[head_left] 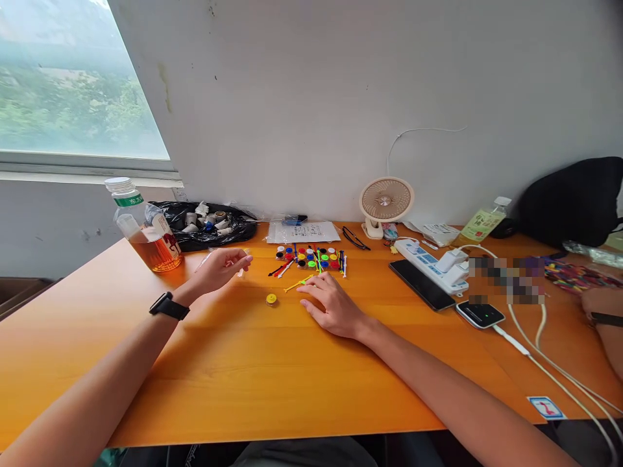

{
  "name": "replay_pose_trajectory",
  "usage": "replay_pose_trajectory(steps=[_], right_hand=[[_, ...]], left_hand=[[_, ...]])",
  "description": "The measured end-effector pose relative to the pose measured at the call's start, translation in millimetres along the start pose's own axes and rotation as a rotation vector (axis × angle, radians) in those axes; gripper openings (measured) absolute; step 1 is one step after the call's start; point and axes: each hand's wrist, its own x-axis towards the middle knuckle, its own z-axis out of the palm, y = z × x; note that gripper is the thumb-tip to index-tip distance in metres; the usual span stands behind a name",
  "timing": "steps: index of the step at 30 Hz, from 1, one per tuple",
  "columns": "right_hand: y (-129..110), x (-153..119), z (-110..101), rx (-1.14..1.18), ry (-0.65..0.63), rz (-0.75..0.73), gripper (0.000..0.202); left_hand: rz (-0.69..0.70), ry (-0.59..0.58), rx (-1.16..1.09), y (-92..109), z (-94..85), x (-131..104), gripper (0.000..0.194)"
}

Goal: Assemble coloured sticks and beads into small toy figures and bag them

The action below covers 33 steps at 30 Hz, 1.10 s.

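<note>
At the left of the table my left hand, with a black watch on the wrist, pinches what looks like a clear plastic piece; its shape is hard to make out. My right hand rests low over the table, fingers apart and slightly bent. Just beyond its fingertips lies a yellow stick with a bit of green beside it, partly hidden by the fingers. Between my hands sits a small round yellow piece. Farther back, several coloured round pieces stand in rows, with thin coloured sticks around them.
A tea bottle and a black bag of cardboard rolls stand at left. Behind are a white packet and a fan. On the right lie a phone, a power strip, cables and another person's arm.
</note>
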Motion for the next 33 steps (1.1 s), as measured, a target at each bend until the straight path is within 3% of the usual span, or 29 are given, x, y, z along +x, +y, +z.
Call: replay_pose_trajectory(steps=[3,6,10,13,15,19,22,29,33], right_hand=[[0.9,0.1,-0.8,-0.006,-0.001,-0.002,0.023],[1.6,0.2,-0.5,-0.003,-0.009,-0.008,0.023],[2.2,0.0,0.5,0.006,-0.009,-0.017,0.021],[2.5,0.1,0.8,0.006,-0.010,-0.019,0.020],[2.8,0.2,1.0,0.004,-0.013,-0.021,0.019],[3.4,0.1,1.4,0.011,-0.014,-0.018,0.016],[3.4,0.1,1.5,0.011,-0.014,-0.015,0.016],[1.7,-0.1,3.0,-0.004,-0.073,-0.023,0.018],[1.0,-1.0,4.1,-0.010,-0.118,-0.015,0.021]], left_hand=[[0.036,0.145,0.166,1.9,5.0,-3.7,0.047],[0.096,0.214,0.304,5.3,7.8,-6.3,0.045],[0.103,0.396,0.332,7.7,9.9,-3.6,0.023],[0.072,0.487,0.352,5.2,10.7,0.3,0.060],[0.027,0.465,0.388,2.3,10.7,1.2,0.064],[-0.076,0.406,0.414,-3.1,8.7,-1.0,0.038],[-0.118,0.360,0.458,-5.8,7.9,-2.7,0.042],[0.003,0.259,0.488,6.4,16.6,-3.8,0.040],[-0.178,0.258,0.584,12.9,13.6,-5.0,0.048]])
